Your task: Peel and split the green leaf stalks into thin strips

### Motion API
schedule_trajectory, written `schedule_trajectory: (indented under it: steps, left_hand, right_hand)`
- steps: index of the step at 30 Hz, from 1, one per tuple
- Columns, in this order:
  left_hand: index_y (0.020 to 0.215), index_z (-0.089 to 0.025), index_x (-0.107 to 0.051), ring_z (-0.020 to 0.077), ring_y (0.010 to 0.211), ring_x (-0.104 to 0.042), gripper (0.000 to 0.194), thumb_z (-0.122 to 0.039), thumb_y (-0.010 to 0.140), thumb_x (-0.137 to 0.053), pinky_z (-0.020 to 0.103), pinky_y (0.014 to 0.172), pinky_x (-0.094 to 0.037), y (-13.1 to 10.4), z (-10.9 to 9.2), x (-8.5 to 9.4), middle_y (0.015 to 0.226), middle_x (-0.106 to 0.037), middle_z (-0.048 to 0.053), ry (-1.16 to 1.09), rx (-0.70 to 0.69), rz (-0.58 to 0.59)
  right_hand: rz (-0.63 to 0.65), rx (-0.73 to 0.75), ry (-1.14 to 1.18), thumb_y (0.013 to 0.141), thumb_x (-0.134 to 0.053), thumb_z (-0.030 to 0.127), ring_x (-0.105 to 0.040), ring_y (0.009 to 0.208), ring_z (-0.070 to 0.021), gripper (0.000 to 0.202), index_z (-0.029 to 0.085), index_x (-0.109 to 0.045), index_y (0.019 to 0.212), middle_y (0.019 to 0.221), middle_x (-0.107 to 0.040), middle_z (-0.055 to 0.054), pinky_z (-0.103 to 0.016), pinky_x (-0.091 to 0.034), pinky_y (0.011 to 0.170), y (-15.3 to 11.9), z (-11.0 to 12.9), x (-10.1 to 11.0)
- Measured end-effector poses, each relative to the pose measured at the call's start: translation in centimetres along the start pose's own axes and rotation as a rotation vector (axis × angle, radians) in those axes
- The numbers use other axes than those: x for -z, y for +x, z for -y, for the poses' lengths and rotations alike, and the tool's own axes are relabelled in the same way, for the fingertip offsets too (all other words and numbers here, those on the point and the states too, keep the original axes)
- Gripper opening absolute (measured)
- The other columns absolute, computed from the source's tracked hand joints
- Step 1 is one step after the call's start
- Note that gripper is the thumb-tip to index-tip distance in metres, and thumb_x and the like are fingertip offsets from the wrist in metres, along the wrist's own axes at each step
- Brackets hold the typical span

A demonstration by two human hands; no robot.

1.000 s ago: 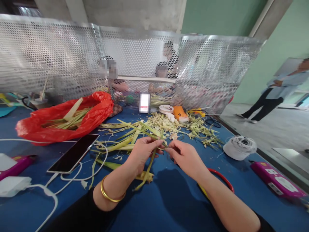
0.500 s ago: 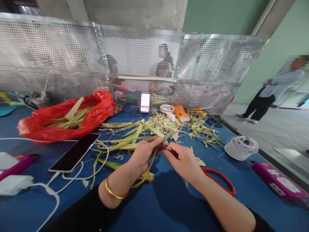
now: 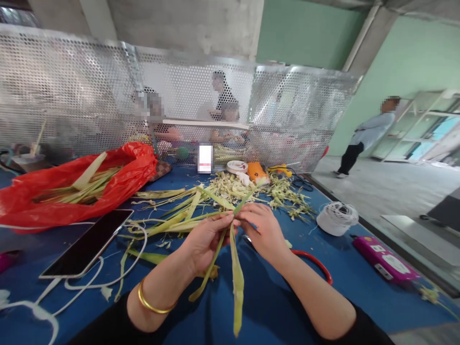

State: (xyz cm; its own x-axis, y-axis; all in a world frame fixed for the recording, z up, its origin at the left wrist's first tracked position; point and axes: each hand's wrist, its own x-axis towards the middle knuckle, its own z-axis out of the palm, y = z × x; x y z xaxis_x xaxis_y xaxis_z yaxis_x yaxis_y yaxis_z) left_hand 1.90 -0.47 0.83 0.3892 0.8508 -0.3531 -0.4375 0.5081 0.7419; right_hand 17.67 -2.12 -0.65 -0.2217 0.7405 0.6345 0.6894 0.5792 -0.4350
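Note:
Over the middle of the blue table, my left hand (image 3: 206,239) is closed, pinching long green-yellow corn husk strips. One husk strip (image 3: 236,282) hangs down between my hands, and a narrower one (image 3: 212,268) drops below my left fingers. Fingertips of my right hand (image 3: 262,227) meet the left ones and grip the same husks where they cross; the exact crossing is partly hidden. Beside and partly under my right wrist lie red-handled scissors (image 3: 316,261). Loose husk strips (image 3: 176,218) spread out to the left of my hands.
At left stand a red plastic bag (image 3: 132,167) of husks and a tablet-like device (image 3: 88,244) with white cables. Shredded husk (image 3: 230,189) is heaped behind my hands. A white cord roll (image 3: 338,218) and purple packet (image 3: 384,258) sit right. A perforated metal screen (image 3: 298,110) borders the back; people are beyond.
A husk strip now hangs down between my hands, and a green end points up past my fingers. My right hand has moved closer to the left. The view has swung to the right.

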Motion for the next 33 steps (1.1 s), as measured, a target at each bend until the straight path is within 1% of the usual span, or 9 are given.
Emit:
schedule_trajectory:
  steps: [3, 10, 13, 17, 21, 24, 27, 29, 33]
  left_hand:
    - [0.081, -0.013, -0.065, 0.0081, 0.048, -0.059, 0.008, -0.006, 0.078, -0.061, 0.015, 0.045, -0.047, -0.1, 0.0, 0.0, 0.063, -0.067, 0.002, 0.002, 0.036, -0.019]
    - [0.077, -0.012, -0.063, 0.0087, 0.045, -0.058, 0.010, -0.004, 0.079, -0.058, 0.018, 0.046, -0.050, -0.4, 0.1, -0.3, 0.057, -0.063, 0.001, -0.075, 0.065, 0.028]
    - [0.078, -0.013, -0.064, 0.0092, 0.046, -0.058, 0.008, -0.005, 0.078, -0.061, 0.020, 0.047, -0.052, -0.3, 0.3, 0.0, 0.062, -0.066, 0.002, -0.057, 0.061, 0.063]
    - [0.079, -0.012, -0.065, 0.0076, 0.046, -0.058, 0.008, -0.005, 0.075, -0.064, 0.018, 0.046, -0.051, -0.3, 0.4, 0.2, 0.069, -0.068, 0.003, -0.013, 0.026, 0.040]
    - [0.075, -0.012, -0.065, 0.0067, 0.040, -0.054, 0.007, -0.006, 0.077, -0.063, 0.019, 0.044, -0.052, -0.7, 0.2, -0.1, 0.061, -0.064, 0.000, -0.076, 0.113, 0.050]
    - [0.078, -0.012, -0.066, 0.0067, 0.043, -0.055, 0.006, -0.007, 0.077, -0.064, 0.018, 0.045, -0.051, -0.6, 0.4, -0.3, 0.065, -0.066, 0.001, -0.067, 0.055, 0.062]
    - [0.086, -0.012, -0.069, 0.0082, 0.051, -0.060, 0.011, -0.010, 0.075, -0.068, 0.017, 0.049, -0.051, -0.5, 0.5, -0.3, 0.073, -0.069, 0.004, 0.018, -0.051, 0.030]
    - [0.088, -0.011, -0.070, 0.0098, 0.056, -0.062, 0.015, -0.015, 0.074, -0.070, 0.018, 0.052, -0.052, -0.6, 0.6, -0.3, 0.076, -0.071, 0.006, 0.091, -0.104, 0.001]
    - [0.083, -0.011, -0.071, 0.0097, 0.053, -0.061, 0.019, -0.021, 0.068, -0.075, 0.018, 0.049, -0.048, -0.6, 1.0, -0.3, 0.075, -0.071, 0.007, 0.238, -0.180, -0.036]
  right_hand:
    - [-0.005, 0.015, -0.027, 0.087, -0.056, 0.019, -0.059, 0.089, -0.0198, 0.016, 0.025, -0.071, 0.087, 0.087, -0.069, -0.004, -0.037, -0.040, 0.085, 0.0, 0.3, -0.1]
    - [-0.054, 0.053, 0.066, 0.087, -0.056, 0.013, -0.061, 0.090, -0.0179, 0.021, 0.027, -0.071, 0.086, 0.091, -0.072, -0.001, -0.037, -0.037, 0.089, 0.2, 0.0, -0.4]
    - [-0.074, 0.068, 0.087, 0.087, -0.056, 0.014, -0.060, 0.091, -0.0180, 0.020, 0.027, -0.071, 0.085, 0.090, -0.072, -0.001, -0.038, -0.036, 0.091, 0.2, -0.2, -0.5]
    - [-0.076, 0.064, 0.078, 0.087, -0.055, 0.016, -0.060, 0.088, -0.0183, 0.019, 0.027, -0.071, 0.085, 0.086, -0.072, -0.001, -0.039, -0.037, 0.089, 0.2, -0.1, -0.7]
    - [-0.102, 0.069, 0.115, 0.088, -0.053, 0.019, -0.060, 0.086, -0.0177, 0.019, 0.026, -0.070, 0.084, 0.084, -0.071, -0.001, -0.038, -0.037, 0.091, 0.1, 0.1, -0.7]
    - [-0.098, 0.048, 0.103, 0.088, -0.052, 0.017, -0.058, 0.091, -0.0191, 0.020, 0.026, -0.071, 0.086, 0.089, -0.070, -0.003, -0.038, -0.037, 0.092, 0.1, 0.1, -0.6]
    - [-0.073, -0.050, 0.186, 0.084, -0.054, 0.017, -0.057, 0.099, -0.0218, 0.020, 0.025, -0.071, 0.090, 0.099, -0.068, -0.005, -0.038, -0.038, 0.091, 0.3, 0.0, -0.4]
    - [-0.053, -0.170, 0.391, 0.081, -0.052, 0.018, -0.058, 0.098, -0.0218, 0.022, 0.024, -0.071, 0.090, 0.100, -0.067, -0.006, -0.036, -0.040, 0.089, 0.5, -0.1, -0.2]
    - [-0.021, -0.477, 0.844, 0.081, -0.054, 0.026, -0.060, 0.083, -0.0185, 0.019, 0.018, -0.071, 0.077, 0.081, -0.068, -0.004, -0.030, -0.044, 0.079, 0.5, 0.3, -0.2]
